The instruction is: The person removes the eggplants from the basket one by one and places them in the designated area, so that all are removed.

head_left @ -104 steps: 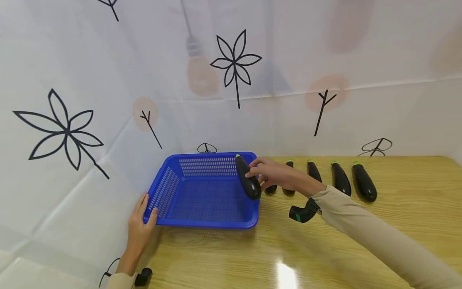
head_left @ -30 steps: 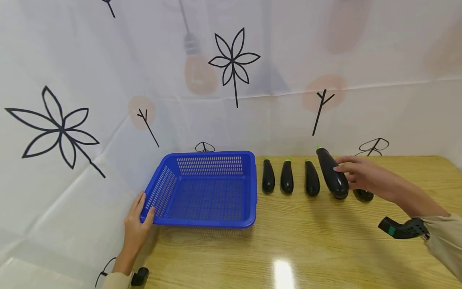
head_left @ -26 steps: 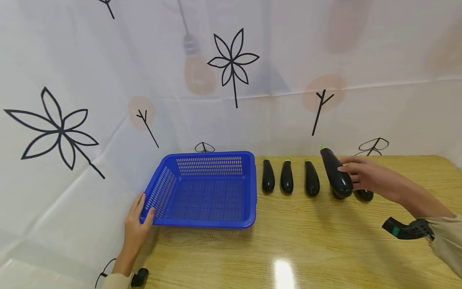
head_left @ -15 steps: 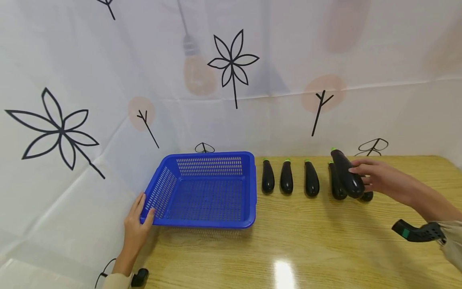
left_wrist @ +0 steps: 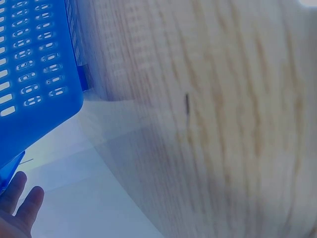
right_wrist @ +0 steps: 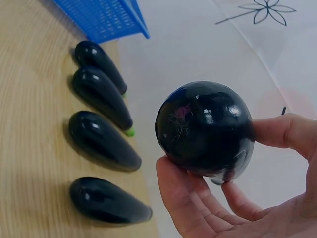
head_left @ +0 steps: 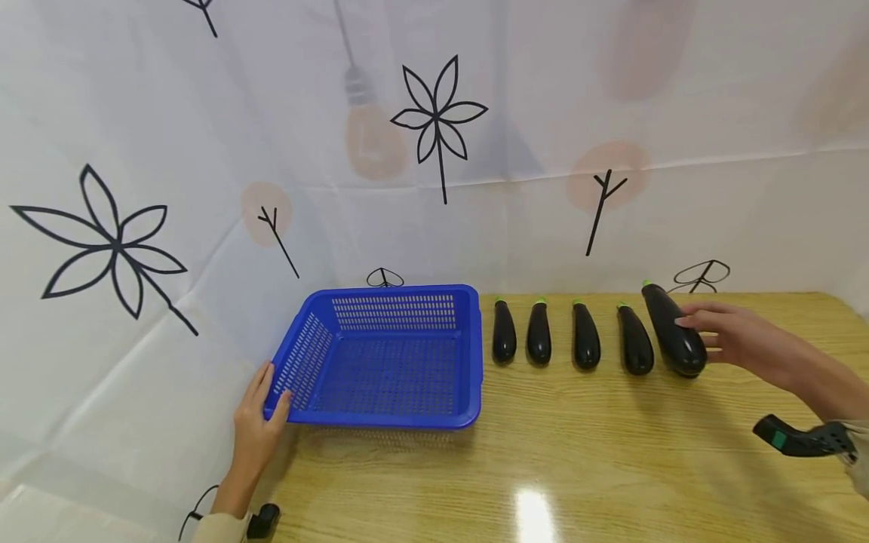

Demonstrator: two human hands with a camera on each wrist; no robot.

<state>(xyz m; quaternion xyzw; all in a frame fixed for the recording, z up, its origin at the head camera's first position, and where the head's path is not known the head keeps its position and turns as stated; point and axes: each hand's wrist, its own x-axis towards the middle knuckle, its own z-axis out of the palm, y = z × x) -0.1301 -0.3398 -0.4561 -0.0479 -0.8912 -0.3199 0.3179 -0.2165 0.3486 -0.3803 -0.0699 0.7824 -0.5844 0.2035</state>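
My right hand (head_left: 743, 339) holds a dark, glossy eggplant (head_left: 674, 332) with a green tip, thumb on one side and fingers beneath, as the right wrist view shows. This eggplant (right_wrist: 203, 129) is raised at the right end of a row of eggplants and overlaps another that is mostly hidden below it. My left hand (head_left: 254, 422) grips the front left corner of a blue plastic basket (head_left: 380, 420), thumb at the front rim and fingers along the left side. Two of its fingertips (left_wrist: 30, 203) show beside the basket in the left wrist view.
Several eggplants (head_left: 586, 337) lie side by side on the wooden table (head_left: 577, 467), between the basket and the right hand, green ends toward the back. A white patterned cloth (head_left: 529, 226) hangs behind the table and along its left side.
My right hand has carried the eggplant from the basket's right edge rightward along the row to its far end, uncovering the eggplants it passed. The left hand has stayed on the basket.
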